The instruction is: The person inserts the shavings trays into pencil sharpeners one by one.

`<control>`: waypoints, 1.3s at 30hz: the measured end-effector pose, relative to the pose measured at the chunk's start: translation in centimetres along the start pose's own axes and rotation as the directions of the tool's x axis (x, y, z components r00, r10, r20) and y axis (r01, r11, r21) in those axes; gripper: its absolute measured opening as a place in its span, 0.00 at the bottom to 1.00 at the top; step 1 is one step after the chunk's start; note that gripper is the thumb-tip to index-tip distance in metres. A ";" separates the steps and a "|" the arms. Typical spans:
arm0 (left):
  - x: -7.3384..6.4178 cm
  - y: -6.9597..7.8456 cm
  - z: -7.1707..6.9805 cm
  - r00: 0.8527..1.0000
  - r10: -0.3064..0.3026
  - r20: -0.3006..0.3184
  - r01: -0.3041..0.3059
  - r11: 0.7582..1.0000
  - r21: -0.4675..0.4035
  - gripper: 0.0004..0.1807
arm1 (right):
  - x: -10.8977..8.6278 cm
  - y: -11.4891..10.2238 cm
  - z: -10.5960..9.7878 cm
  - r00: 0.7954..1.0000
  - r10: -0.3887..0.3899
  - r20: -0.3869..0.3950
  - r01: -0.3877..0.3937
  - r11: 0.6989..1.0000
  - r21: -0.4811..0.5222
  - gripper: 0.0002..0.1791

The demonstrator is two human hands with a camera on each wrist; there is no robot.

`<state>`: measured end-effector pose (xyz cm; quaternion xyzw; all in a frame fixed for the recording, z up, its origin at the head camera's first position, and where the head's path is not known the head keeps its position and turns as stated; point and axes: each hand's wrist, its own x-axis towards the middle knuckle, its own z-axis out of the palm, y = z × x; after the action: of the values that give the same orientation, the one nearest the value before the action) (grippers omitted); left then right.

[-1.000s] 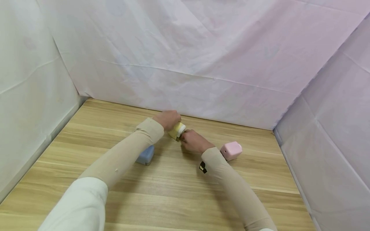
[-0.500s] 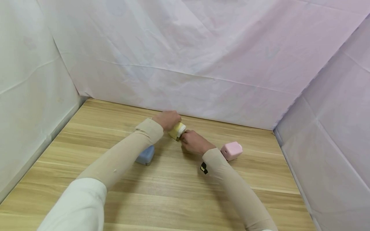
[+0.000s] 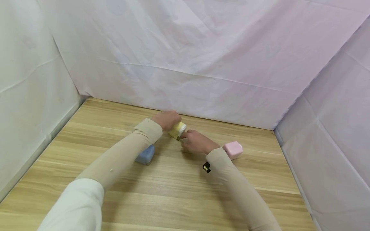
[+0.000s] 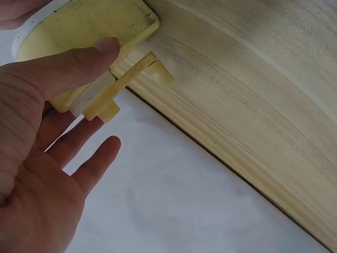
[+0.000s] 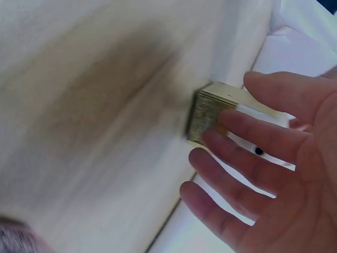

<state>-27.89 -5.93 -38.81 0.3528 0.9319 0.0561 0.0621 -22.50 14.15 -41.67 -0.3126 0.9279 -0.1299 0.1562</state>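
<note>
1. Find the yellow block (image 3: 174,131) between the fingers of both hands, near the far edge of the tabletop (image 3: 173,199); impossible to confirm contact with the wood beneath.
2. Steady it with the left hand (image 3: 166,120), gripping with the thumb (image 4: 79,66) across the yellow face and with other fingers behind.
3. Work gently with the right hand (image 3: 196,142), spread and grasping nothing, with fingertips close in front of the speckled end (image 5: 204,120); probably best to press lightly, without twisting against the left grip.
4. Watch the yellow tab (image 4: 120,87), jutting just past the left thumb tip; perhaps easy to snag.
5. Note rounded corners, dull yellow with dark smudges, and a white band (image 3: 181,130) facing the right fingers.
6. Mind the blue block (image 3: 145,155), nearer the body than the left fingers and partly hidden by a sleeve, and the pink block (image 3: 233,149), to the right of the right fingers, just beside the cuff.
</note>
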 end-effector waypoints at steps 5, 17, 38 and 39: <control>-0.1 0.1 -0.3 1.000 0.016 0.024 -0.016 1.000 -0.005 0.18 | -1.1 -0.2 -1.1 0.999 0.032 0.027 -0.032 0.999 0.011 0.22; -0.9 3.5 -1.7 0.992 -0.104 0.069 0.094 0.987 0.133 0.41 | -3.8 0.3 -3.5 0.994 0.089 -0.063 -0.090 0.996 -0.020 0.32; -3.4 9.7 -0.7 0.966 -0.068 -0.250 0.086 0.994 0.062 0.45 | -10.3 4.2 -6.1 0.958 0.193 -0.211 -0.187 0.981 0.049 0.38; -3.3 10.0 -0.5 0.963 -0.069 -0.260 0.085 0.995 0.049 0.45 | -10.5 4.4 -6.1 0.956 0.199 -0.214 -0.192 0.980 0.056 0.38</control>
<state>-18.98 -0.71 -36.55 0.3077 0.9463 0.0711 -0.0684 -19.18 24.92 -35.32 -0.2003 0.9634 -0.1636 0.0708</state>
